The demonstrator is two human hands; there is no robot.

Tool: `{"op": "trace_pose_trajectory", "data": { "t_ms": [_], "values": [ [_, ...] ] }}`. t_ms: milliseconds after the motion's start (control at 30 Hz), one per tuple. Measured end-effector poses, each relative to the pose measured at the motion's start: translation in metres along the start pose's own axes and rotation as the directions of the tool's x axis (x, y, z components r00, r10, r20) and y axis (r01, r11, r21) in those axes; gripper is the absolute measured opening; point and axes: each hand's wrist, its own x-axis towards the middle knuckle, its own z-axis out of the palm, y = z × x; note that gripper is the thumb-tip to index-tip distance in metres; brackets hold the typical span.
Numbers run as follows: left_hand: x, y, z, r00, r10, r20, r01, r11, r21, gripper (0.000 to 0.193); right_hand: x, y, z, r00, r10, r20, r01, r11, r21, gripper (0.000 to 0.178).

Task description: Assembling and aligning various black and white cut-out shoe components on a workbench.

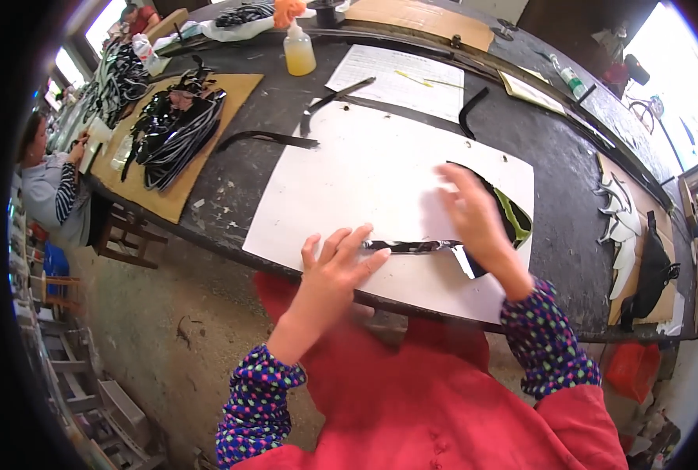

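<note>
A narrow black strip (415,247) with pale glints lies across the white board (341,176) near its front edge. My left hand (329,266) rests on the board with fingers spread, its index finger and thumb at either side of the strip's left end. Over the strip's right end is my right hand (478,215), raised, somewhat blurred, with fingers apart and nothing visible in them. Partly hidden behind that hand is a curved black piece with a green edge (513,215). Loose black strips (337,102) lie at the board's far left edge.
On the left, a heap of dark strips (180,133) covers a cardboard sheet (243,90). A bottle of yellow liquid (299,52) stands beyond the board near printed paper (400,74). White cut pieces (621,227) lie at right. Another person (51,184) sits at far left.
</note>
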Motion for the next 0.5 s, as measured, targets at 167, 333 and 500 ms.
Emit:
{"op": "trace_pose_trajectory", "data": {
  "t_ms": [167, 333, 500],
  "values": [
    [0.037, 0.061, -0.001, 0.969, -0.027, -0.244, -0.035, 0.969, -0.245, 0.041, -0.044, 0.064, -0.070, 0.947, -0.064, -0.314, -0.192, 0.669, -0.718, 0.050],
    [0.085, 0.151, 0.039, 0.984, -0.124, -0.126, 0.028, 0.814, -0.580, 0.109, -0.034, -0.006, -0.084, 0.973, 0.143, -0.183, -0.211, 0.873, -0.440, 0.033],
    [0.112, 0.136, 0.014, 0.895, -0.312, -0.319, -0.001, 0.713, -0.701, 0.092, -0.015, -0.082, -0.098, 0.998, -0.033, 0.052, 0.017, 0.958, 0.286, 0.035]
  ]
}}
